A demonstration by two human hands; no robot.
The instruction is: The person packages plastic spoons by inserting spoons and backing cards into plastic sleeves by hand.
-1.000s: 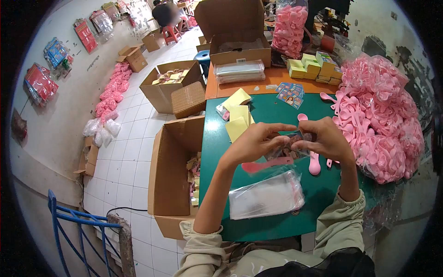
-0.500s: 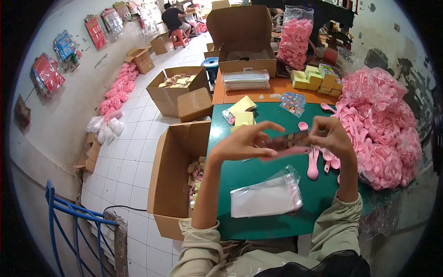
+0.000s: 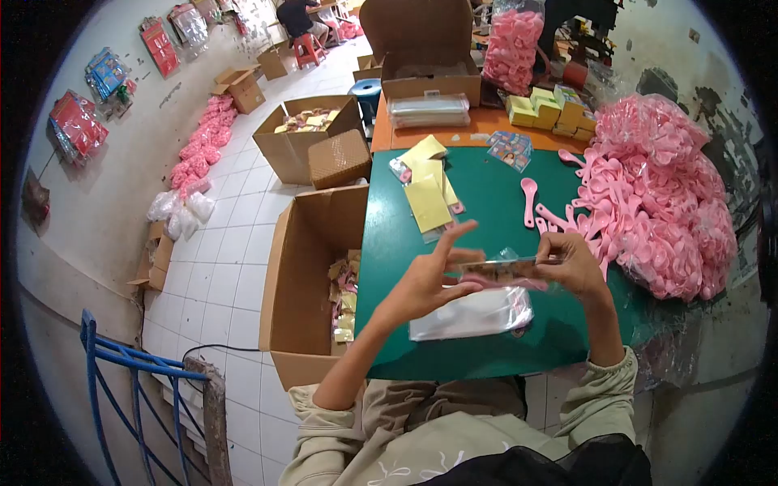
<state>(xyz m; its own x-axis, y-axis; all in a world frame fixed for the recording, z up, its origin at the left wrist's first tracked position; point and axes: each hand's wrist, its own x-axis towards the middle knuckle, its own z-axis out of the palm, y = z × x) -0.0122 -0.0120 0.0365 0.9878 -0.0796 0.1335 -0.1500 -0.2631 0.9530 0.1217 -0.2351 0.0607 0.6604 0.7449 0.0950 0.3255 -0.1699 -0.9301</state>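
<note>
Clamping the packet (image 3: pixel 506 273), right grip (image 3: pixel 575 266) holds; left grip (image 3: pixel 421 285) opposite, closure unclear. Keep it level between them!

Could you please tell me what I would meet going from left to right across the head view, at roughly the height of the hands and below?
Blue railing, open cardboard box beside the table, left hand, held packet, right hand, large bagged heap of pink spoons.

Left grip (image 3: pixel 417 285) and right grip (image 3: pixel 577 265) on a packet (image 3: pixel 509 271), clear bags (image 3: pixel 462 321) beneath, pink spoons (image 3: pixel 612 212), green table (image 3: pixel 486 361)
</note>
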